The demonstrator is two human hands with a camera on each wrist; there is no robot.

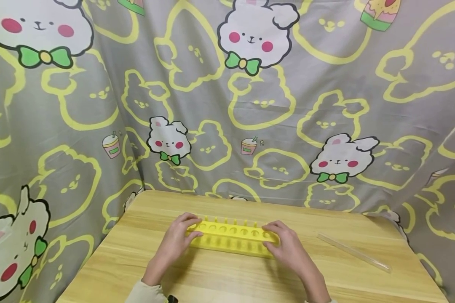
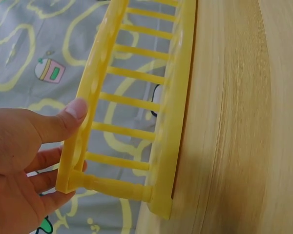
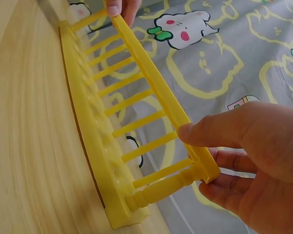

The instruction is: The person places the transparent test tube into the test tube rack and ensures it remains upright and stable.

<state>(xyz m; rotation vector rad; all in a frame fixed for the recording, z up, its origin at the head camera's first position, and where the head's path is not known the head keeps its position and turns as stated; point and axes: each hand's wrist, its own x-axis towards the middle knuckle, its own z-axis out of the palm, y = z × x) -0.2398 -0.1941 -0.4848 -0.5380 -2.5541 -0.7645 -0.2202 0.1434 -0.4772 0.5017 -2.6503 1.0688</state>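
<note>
A yellow plastic rack (image 1: 229, 242) stands on the wooden table, with a row of round holes along its top bar and thin pegs behind. My left hand (image 1: 176, 240) grips the left end of the top bar, thumb in front and fingers behind. At the other end my right hand (image 1: 288, 246) pinches the same bar. In the left wrist view, the rack's upper bar (image 2: 95, 73) lies between the thumb and fingers of my left hand (image 2: 29, 151). Thin rods and a thicker end post (image 3: 161, 189) join the bars in the right wrist view, beside my right hand (image 3: 254, 156).
A clear transparent strip or tube (image 1: 354, 252) lies slantwise on the table (image 1: 212, 282), right of my right hand. Grey patterned cloth (image 1: 212, 105) hangs behind the table and on both sides. A small black object (image 1: 172, 299) shows by my left sleeve.
</note>
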